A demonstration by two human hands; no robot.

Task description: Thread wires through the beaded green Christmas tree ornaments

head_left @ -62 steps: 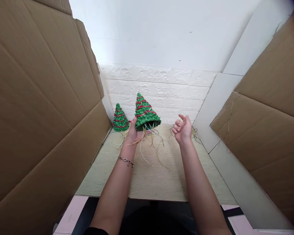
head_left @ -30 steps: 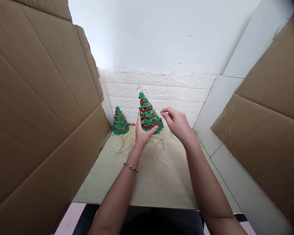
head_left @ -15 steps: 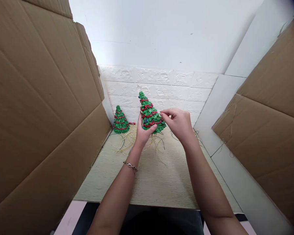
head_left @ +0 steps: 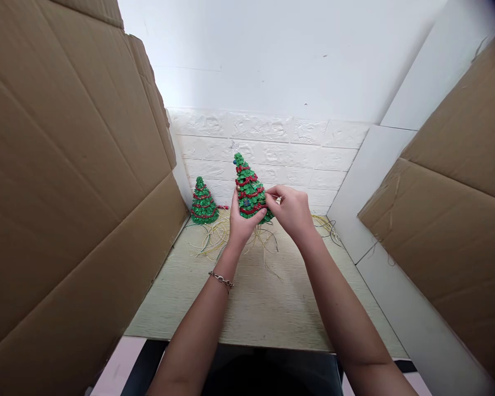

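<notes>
A small green Christmas tree (head_left: 247, 180) with red garland and a clear star (head_left: 235, 145) on its tip leans left above the table. My left hand (head_left: 244, 220) wraps round its lower left side, thumb across the front. Against the tree's right side my right hand (head_left: 286, 208) is closed in a pinch; whatever its fingertips hold is too small to make out. Thin yellow and dark wires (head_left: 268, 258) hang below the tree's base. To the left stands a second, similar Christmas tree (head_left: 204, 204), upright on the table.
Loose wires (head_left: 212, 236) lie coiled by the second tree, and more wires (head_left: 330, 228) lie at the back right. A red stick-like item (head_left: 223, 207) is behind them. Cardboard panels (head_left: 66, 181) flank the table (head_left: 272, 313); a white brick-patterned wall (head_left: 268, 127) closes the back.
My right hand has moved left and slightly down, its pinched fingertips now closer in against the tree. My left hand and the tree it holds stay almost where they were.
</notes>
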